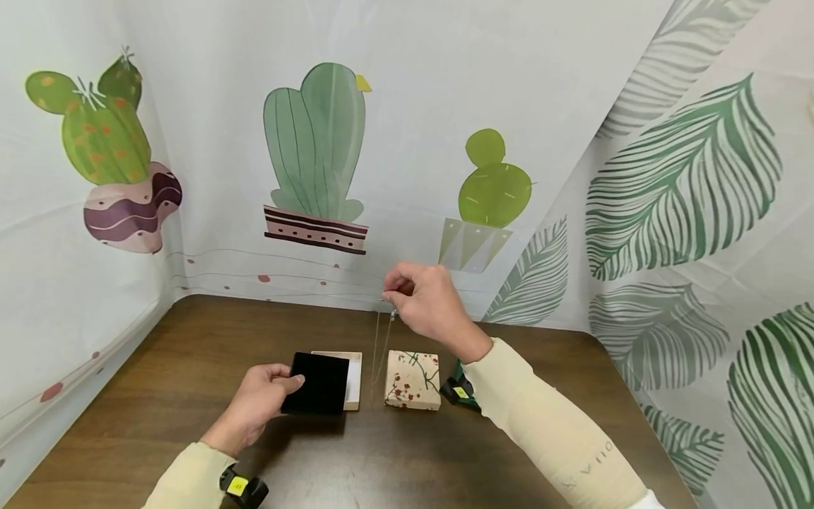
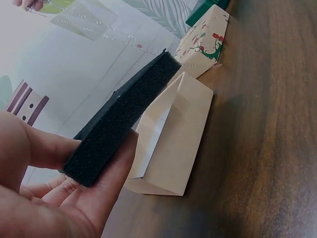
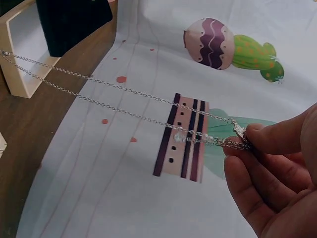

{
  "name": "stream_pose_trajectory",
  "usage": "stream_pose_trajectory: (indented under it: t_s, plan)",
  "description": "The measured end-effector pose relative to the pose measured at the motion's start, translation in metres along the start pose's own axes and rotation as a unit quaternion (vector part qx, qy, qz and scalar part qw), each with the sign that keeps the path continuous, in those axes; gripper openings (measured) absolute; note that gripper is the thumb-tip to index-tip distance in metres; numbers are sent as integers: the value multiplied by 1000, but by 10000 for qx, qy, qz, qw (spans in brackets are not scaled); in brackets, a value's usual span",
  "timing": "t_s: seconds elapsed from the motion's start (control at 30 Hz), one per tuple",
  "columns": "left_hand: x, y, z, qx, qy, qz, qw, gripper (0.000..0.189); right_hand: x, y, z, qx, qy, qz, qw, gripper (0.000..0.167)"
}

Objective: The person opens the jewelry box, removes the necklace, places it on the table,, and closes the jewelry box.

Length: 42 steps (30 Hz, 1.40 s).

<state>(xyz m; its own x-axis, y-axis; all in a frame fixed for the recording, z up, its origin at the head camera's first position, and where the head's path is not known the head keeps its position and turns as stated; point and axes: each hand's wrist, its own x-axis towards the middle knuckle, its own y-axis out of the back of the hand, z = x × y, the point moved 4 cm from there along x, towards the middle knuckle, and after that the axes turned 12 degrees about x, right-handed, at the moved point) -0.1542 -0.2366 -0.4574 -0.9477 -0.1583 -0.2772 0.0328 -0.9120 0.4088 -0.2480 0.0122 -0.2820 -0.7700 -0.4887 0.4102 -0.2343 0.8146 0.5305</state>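
Note:
Between the thumb and fingers of my left hand (image 1: 257, 399) is a black foam pad (image 1: 316, 384), pinched by its left edge and tilted above an open box base (image 1: 354, 382) with a pale inside. My right hand (image 1: 426, 300) is raised near the back edge of the table, pinching a thin silver chain necklace (image 3: 114, 85) by its upper end. The chain hangs in a long loop, its lower end near the boxes. Small clear beads (image 3: 179, 136) show on it close to the fingertips. A square beige lid (image 1: 413, 379) with a red-flower print lies right of the base.
A dark green object (image 1: 459, 371) sits right of the lid, partly behind the right wrist's black camera (image 1: 461, 390). The brown wooden table (image 1: 394, 466) meets a white printed cloth (image 1: 407, 85) at its back and sides.

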Motion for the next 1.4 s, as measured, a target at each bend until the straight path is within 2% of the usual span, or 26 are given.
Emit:
stream_pose_trajectory:
  t_s: [0.2,0.43,0.63,0.73,0.87,1.13,1.4]
  plan:
    - [3,2,0,16,-16,60,10000,17,15,-3,18,-326,147,100,9993,3]
    - [4,2,0,7,32,96,9999,18,44,-6,48,-453,-218,161,9986,4]
    - [5,2,1,-28,43,130,9999,17,64,-2,52,-248,118,471,9985,3]
    - [5,4,0,-57,90,148,9998,16,65,-2,50,-194,301,542,9979,2]
    - [5,5,-1,-77,116,165,9998,15,64,-6,52,-154,343,513,9980,4]
    - [7,5,-4,-36,79,104,9999,18,64,-7,55,173,150,495,9985,4]
    - [9,6,-5,45,99,108,9999,20,74,-4,60,-31,-44,487,9988,4]
